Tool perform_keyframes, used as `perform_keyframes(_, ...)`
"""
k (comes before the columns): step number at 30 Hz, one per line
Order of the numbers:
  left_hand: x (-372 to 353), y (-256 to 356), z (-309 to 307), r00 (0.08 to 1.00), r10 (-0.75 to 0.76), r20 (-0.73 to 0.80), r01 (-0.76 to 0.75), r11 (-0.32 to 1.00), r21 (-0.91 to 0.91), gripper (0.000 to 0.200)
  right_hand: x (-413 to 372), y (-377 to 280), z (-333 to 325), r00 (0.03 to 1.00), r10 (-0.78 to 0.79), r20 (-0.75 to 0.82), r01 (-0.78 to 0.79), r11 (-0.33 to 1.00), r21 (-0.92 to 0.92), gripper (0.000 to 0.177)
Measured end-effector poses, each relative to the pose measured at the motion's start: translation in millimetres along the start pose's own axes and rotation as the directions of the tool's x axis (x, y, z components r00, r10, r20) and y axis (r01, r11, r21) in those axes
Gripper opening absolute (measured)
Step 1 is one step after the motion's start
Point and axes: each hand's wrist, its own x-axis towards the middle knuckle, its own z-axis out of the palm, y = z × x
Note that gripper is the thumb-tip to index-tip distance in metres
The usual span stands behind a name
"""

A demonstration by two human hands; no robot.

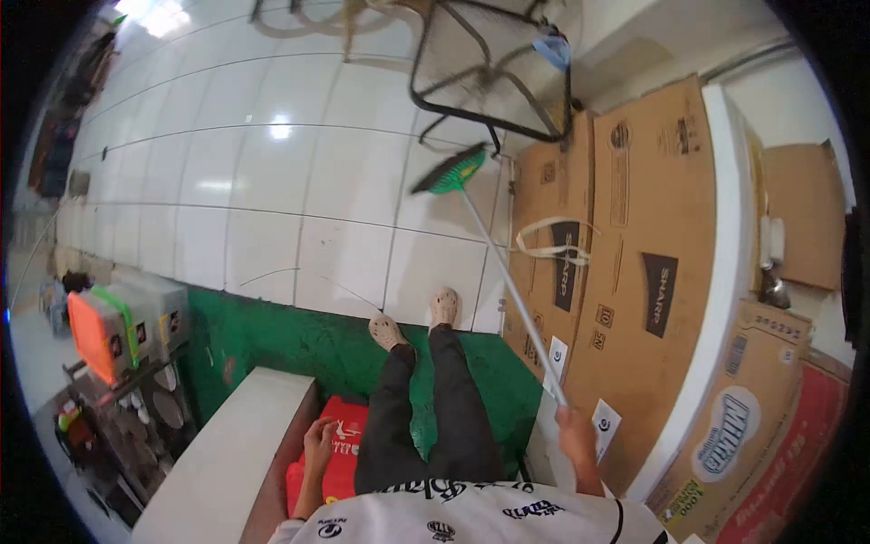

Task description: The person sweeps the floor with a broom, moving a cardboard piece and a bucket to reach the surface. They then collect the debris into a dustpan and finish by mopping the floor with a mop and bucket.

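My right hand [577, 437] is wrapped round the upper end of a long pale broom handle [512, 286]. The green broom head [456, 170], with dark bristles, is on the white tiled floor [344, 181] close to the black metal-framed chair. On the other side, my left hand [319, 444] hangs beside my thigh, above a red bag [340, 435] with white print. Its fingers look loosely bent and apart, and nothing shows in them.
Tall brown cardboard boxes [634, 236] stand along the right. A black chair [494, 68] is ahead. White bench [227, 453] at lower left, beside plastic bins [136, 331] on a rack. Green floor [245, 335] lies under my legs.
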Motion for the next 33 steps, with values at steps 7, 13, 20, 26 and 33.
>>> perform_keyframes(7, -57.8, -38.0, -44.6, 0.993, 0.006, -0.119, -0.021, 0.992, -0.123, 0.026, 47.8, -26.4, -91.2, 0.97, -0.193, -0.151, 0.15, 0.954, -0.26, 0.032)
perform_keyframes(13, -123.4, -81.8, -48.2, 0.952, -0.127, -0.278, -0.002, 0.907, -0.422, 0.025, 101.4, -180.0, -120.2, 0.839, -0.535, 0.101, 0.535, 0.777, -0.332, 0.031)
perform_keyframes(20, -166.3, -127.2, -50.6, 0.919, -0.261, -0.296, 0.139, 0.916, -0.376, 0.027, 112.0, -378.4, -38.8, 0.71, -0.695, 0.113, 0.681, 0.638, -0.359, 0.027)
perform_keyframes(26, -156.3, -103.0, -58.6, 0.915, -0.265, -0.303, 0.13, 0.907, -0.402, 0.026, 23.9, -279.1, -94.6, 0.821, -0.562, 0.104, 0.566, 0.775, -0.28, 0.034)
perform_keyframes(33, -130.0, -125.8, -64.2, 0.941, -0.21, -0.265, 0.125, 0.945, -0.302, 0.028, -55.9, -30.3, -72.9, 0.91, -0.333, 0.248, 0.397, 0.873, -0.282, 0.032)
